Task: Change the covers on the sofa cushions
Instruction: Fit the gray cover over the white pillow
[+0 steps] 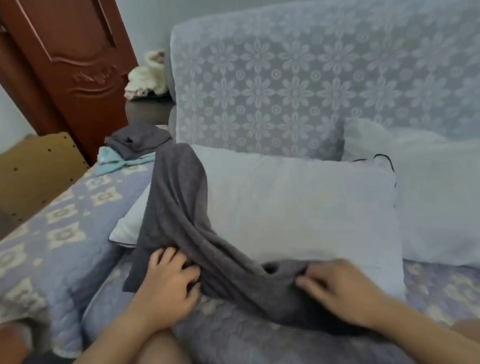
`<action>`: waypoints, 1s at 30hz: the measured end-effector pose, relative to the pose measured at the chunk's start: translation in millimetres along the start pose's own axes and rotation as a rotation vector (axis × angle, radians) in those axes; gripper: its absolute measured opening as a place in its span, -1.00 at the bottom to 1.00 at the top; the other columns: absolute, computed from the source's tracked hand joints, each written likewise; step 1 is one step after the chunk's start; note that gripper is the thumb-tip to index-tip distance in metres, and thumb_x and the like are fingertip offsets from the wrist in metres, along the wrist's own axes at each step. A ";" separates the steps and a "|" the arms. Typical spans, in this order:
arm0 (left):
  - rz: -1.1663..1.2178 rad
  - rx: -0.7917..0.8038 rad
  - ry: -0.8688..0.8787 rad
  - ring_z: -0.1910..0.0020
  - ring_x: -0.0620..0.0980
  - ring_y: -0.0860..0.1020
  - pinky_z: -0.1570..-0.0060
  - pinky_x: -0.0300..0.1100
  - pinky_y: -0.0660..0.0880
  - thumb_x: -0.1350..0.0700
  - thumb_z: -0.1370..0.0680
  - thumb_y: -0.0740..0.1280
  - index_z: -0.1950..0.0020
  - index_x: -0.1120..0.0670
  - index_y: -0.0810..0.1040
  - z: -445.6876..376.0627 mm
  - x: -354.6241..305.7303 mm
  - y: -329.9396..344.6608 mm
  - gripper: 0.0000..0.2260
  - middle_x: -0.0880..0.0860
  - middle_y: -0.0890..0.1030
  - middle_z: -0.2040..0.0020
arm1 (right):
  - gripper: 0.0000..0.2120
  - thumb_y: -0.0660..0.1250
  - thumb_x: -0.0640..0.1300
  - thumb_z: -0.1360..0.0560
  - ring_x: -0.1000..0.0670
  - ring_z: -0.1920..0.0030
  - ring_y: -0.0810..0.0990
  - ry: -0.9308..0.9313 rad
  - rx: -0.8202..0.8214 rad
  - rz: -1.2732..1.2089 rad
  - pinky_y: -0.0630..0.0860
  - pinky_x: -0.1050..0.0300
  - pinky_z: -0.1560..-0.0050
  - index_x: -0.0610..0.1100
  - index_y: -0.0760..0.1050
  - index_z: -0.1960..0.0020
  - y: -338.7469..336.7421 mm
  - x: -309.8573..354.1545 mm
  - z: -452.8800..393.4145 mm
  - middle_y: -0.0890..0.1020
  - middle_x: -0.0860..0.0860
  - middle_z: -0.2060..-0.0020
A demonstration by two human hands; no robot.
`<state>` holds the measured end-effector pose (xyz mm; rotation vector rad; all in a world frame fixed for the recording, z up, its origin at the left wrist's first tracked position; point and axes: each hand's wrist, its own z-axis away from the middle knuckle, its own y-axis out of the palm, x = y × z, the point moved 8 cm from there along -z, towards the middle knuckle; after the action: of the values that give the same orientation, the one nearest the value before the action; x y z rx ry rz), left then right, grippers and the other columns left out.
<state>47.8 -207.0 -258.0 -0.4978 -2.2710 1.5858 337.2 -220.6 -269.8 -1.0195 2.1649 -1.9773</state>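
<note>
Dark grey knit cushion cover draped over left end of pale rectangular cushion lying on floral quilted sofa. Left hand and right hand each grip cover's near edge, fingers curled, apparently bunching fabric. Second white cushion far right. Folded grey cloth far left.

Both forearms are bare to the bottom edge of the frame, no sleeve showing on either. The left hand and right hand wear no rings, watch or gloves. Bare knees show at the lower left and bottom centre.
</note>
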 end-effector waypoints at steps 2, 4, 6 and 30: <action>0.179 -0.078 -0.108 0.05 0.01 0.44 0.02 -0.05 0.37 -0.03 -0.48 0.31 0.12 -0.01 0.49 2.6 -0.9 -14.5 -0.89 -0.07 0.42 0.08 | -0.74 0.26 0.09 -0.60 0.12 0.29 0.54 0.112 -0.405 -0.150 0.42 0.18 0.21 0.00 0.51 0.21 -49.7 -12.0 2.3 0.58 0.12 0.34; 0.344 -0.166 -0.224 0.06 -0.07 0.45 0.03 -0.16 0.39 0.03 -0.55 0.27 0.05 0.02 0.45 -2.2 1.0 -26.2 -0.92 -0.08 0.41 0.05 | -0.88 0.35 -0.08 -0.57 0.15 0.25 0.57 0.217 -0.509 -0.275 0.42 0.33 0.20 0.04 0.56 0.14 -62.3 -27.6 -4.2 0.61 0.18 0.31; 0.419 -0.240 -0.299 0.03 -0.17 0.46 0.01 -0.25 0.39 0.08 -0.59 0.25 -0.02 0.03 0.45 -10.8 2.6 -36.3 -0.95 -0.09 0.40 0.01 | -0.84 0.37 -0.18 -0.56 0.15 0.25 0.63 0.221 -0.372 -0.371 0.50 0.34 0.17 0.06 0.59 0.11 -46.0 -25.1 -20.6 0.64 0.18 0.33; 0.893 0.275 -0.321 -0.17 -0.01 0.56 -0.32 -0.10 0.42 0.05 -0.63 0.36 0.02 0.18 0.70 -61.4 -54.3 -59.9 -0.78 0.07 0.58 -0.13 | -0.46 0.23 -0.47 -0.52 0.01 -0.38 0.51 -0.016 0.323 -1.174 0.39 -0.13 -0.44 -0.06 0.46 -0.40 59.3 88.1 -42.5 0.60 0.03 -0.31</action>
<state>118.0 -200.3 -184.9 -1.3964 -2.0811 2.4906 223.5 -227.4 -280.6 -2.5354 1.1379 -2.4591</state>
